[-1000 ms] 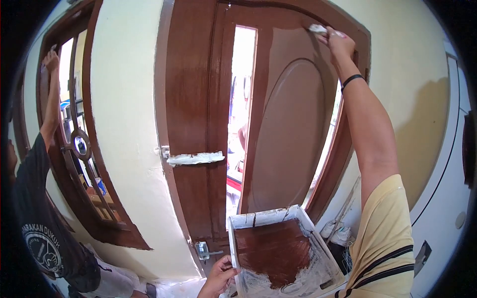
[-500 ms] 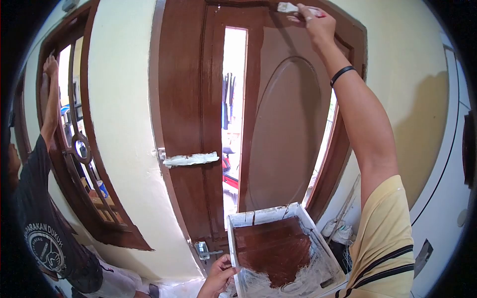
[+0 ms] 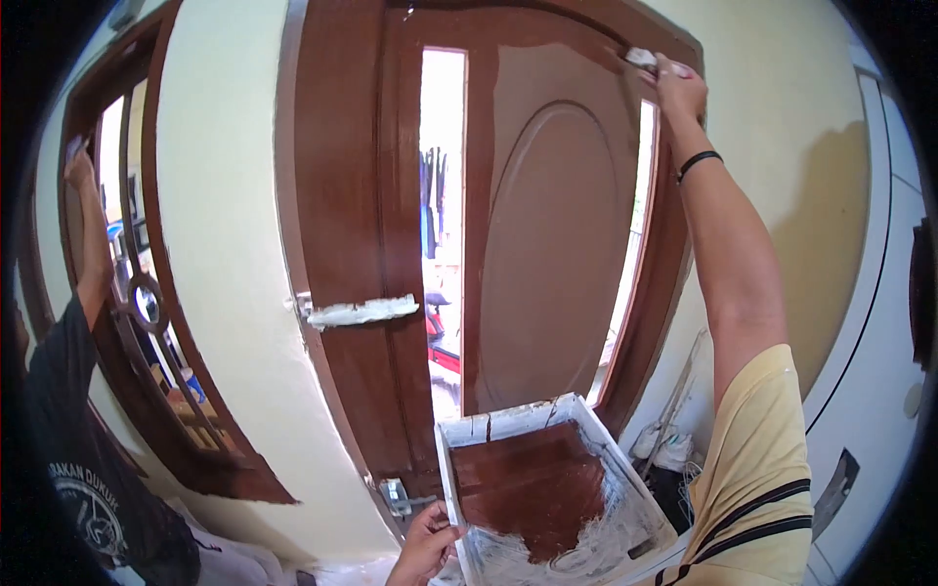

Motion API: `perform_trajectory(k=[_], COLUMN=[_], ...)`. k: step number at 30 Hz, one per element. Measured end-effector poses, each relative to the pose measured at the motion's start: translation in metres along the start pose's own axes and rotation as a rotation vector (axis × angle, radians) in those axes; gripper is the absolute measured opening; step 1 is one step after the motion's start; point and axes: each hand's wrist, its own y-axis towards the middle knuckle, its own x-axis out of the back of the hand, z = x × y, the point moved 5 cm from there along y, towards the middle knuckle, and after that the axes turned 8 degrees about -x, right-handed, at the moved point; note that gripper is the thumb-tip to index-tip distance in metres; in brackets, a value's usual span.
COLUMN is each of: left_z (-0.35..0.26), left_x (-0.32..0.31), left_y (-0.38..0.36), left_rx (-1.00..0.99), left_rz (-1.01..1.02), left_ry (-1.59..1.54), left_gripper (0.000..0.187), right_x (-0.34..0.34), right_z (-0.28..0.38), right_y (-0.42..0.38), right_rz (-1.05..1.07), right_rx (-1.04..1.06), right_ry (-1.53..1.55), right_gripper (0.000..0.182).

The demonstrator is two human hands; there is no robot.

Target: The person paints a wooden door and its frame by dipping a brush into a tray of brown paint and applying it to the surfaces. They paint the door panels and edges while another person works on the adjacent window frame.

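Note:
Up at the top right of the door point(image 3: 347, 176), my right hand point(image 3: 681, 93) grips a paintbrush point(image 3: 642, 61) with pale bristles. The brush tip touches the door's upper right part, near the frame. Darker, wet-looking brown covers the border, while the panel point(image 3: 557, 254) with a raised oval is a duller brown. Low in front, my left hand point(image 3: 427, 543) holds the left rim of a white paint tray point(image 3: 447, 479). Brown paint point(image 3: 532, 479) spreads over the tray's bottom, with whitish smears toward its near side.
At the left, a co-worker in a dark shirt point(image 3: 73, 410) reaches to a brown window frame point(image 3: 195, 459). A white-wrapped door handle point(image 3: 362, 312) crosses the door, with a metal handle point(image 3: 398, 497) lower. Bags point(image 3: 669, 451) lie beyond the tray's right side.
My right hand has moved the brush rightward and down along the door's top edge. The view has shifted slightly. My left hand keeps hold of the tray.

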Motion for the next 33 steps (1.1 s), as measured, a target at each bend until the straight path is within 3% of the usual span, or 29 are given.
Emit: perform_trajectory(k=[3,5,8,12,14,17,19,23,26,27,30,33], left_z=[0.013,0.003,0.012,0.021,0.025,0.031,0.036,0.047,0.056,0.057,0.062,0.058], left_x=[-0.009,-0.01,0.001,-0.001,0.0,0.003,0.003,-0.007,0.007,0.006,0.005,-0.005], left_y=[0.007,-0.005,-0.011,-0.025,-0.027,-0.032,-0.032,-0.03,-0.028,-0.031,-0.034,-0.045], left_rx=[0.014,0.017,-0.029,-0.203,-0.251,-0.296,-0.317,-0.37,-0.372,-0.372,-0.397,-0.407], left_rz=[-0.011,0.016,0.011,0.028,0.073,0.131,0.145,0.158,0.159,0.149,0.141,0.129], left_ry=[-0.117,-0.094,0.028,0.122,0.112,0.072,0.082,0.042,0.09,0.088,0.098,0.088], left_gripper=[0.027,0.028,0.035,0.045,0.045,0.047,0.051,0.051,0.049,0.049,0.047,0.047], right_x=[-0.023,-0.027,0.007,0.127,0.191,0.201,0.166,0.106,0.126,0.136,0.179,0.235], right_z=[0.005,0.045,0.052,0.068,0.091,0.157,0.174,0.193,0.221,0.197,0.163,0.134], right_y=[0.018,-0.028,-0.015,0.004,0.022,-0.056,-0.078,-0.1,-0.142,-0.089,-0.072,-0.02], right_rz=[0.148,0.244,0.248,-0.164,-0.4,-0.485,-0.349,-0.143,-0.198,-0.117,0.017,-0.136], right_rx=[0.018,-0.1,-0.124,-0.038,0.218,0.49,0.692,0.775,0.587,0.487,0.14,0.21], right_ry=[0.185,0.477,0.408,0.184,-0.271,-0.513,-0.681,-0.45,-0.164,-0.058,0.395,0.038], right_gripper=[0.025,0.025,0.026,0.027,0.028,0.031,0.03,0.031,0.009,0.029,0.024,0.022])
